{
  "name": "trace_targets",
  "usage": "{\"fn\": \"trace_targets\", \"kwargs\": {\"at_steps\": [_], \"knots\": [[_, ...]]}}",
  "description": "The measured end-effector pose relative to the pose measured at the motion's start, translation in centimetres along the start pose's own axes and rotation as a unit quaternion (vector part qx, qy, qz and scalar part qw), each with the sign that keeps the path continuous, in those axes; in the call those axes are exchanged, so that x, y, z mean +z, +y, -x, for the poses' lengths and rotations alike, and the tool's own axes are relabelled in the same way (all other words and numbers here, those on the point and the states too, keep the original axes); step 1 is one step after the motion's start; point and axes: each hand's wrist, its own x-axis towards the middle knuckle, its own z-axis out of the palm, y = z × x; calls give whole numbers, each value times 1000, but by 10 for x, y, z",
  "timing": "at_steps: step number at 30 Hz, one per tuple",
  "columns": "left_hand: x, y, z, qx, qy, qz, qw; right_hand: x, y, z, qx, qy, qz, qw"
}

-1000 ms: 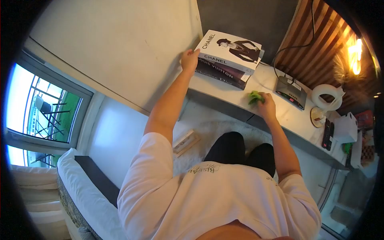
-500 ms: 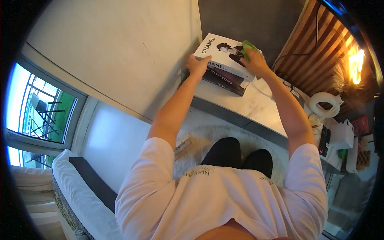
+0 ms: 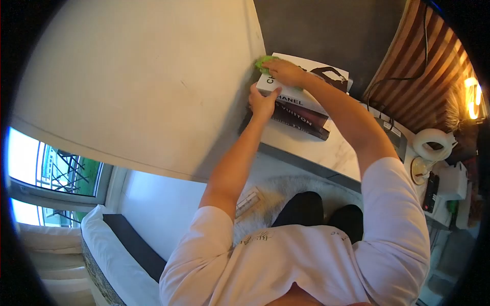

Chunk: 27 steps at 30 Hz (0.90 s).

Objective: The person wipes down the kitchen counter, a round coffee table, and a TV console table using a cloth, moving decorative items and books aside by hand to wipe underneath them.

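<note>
A white Chanel book (image 3: 312, 102) tops a stack in the head view, above a dark Vuitton book (image 3: 301, 113) and a black Dior book (image 3: 298, 125). My left hand (image 3: 263, 102) grips the near left corner of the white book, thumb on its upper edge. My right hand (image 3: 287, 72) presses a green cloth (image 3: 265, 64) on the far left corner of that book's cover, fingers closed over it. My right hand and forearm hide part of the cover picture and lettering.
The stack stands on a marble-topped cabinet (image 3: 334, 153) against a pale wall (image 3: 153, 76). To the right are a white ring-shaped vase (image 3: 433, 144), a black remote (image 3: 431, 193), a white box (image 3: 452, 181) and a glowing lamp (image 3: 472, 97). A fluffy rug (image 3: 283, 188) lies below.
My right hand has slid the green cloth leftward across the cover, from its right end to its left corner. My left hand keeps its hold. The camera view has shifted slightly.
</note>
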Motion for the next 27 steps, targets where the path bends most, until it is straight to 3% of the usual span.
{"fn": "trace_targets", "kwargs": {"at_steps": [2,4,6,7,9,12,14,18,19,20,21,23,24,26,27], "knots": [[2,-3,1,16,22,0,1000,12,35,-19,-3,60,76,995],[2,-1,4,18,13,21,1000,7,43,-24,105,36,118,987],[1,1,3,5,0,35,999,-7,38,-13,263,62,71,960],[-1,5,6,7,-14,50,999,-13,42,-6,273,60,89,956],[-1,12,11,8,-25,77,997,-24,43,7,279,52,125,951],[-4,29,17,2,-15,67,998,-49,22,60,231,131,196,944],[-4,26,16,-2,-18,58,998,-61,15,103,55,335,189,921],[-8,14,-1,0,-75,59,995,-90,-57,198,118,471,49,873],[-7,15,-1,15,-95,72,993,-89,-76,227,187,472,-50,860],[-6,21,7,27,-50,26,998,-89,-92,258,249,458,-156,839],[-3,29,18,117,42,-73,990,-76,-87,294,301,462,-183,814],[1,53,46,286,230,-258,894,-50,-71,367,366,500,-247,745],[5,74,67,378,207,-163,888,-48,-68,400,379,532,-283,702],[31,86,107,444,62,-64,891,-60,-65,444,394,584,-218,676],[50,89,139,338,-80,21,938,-65,-61,459,427,542,-118,714]]}}
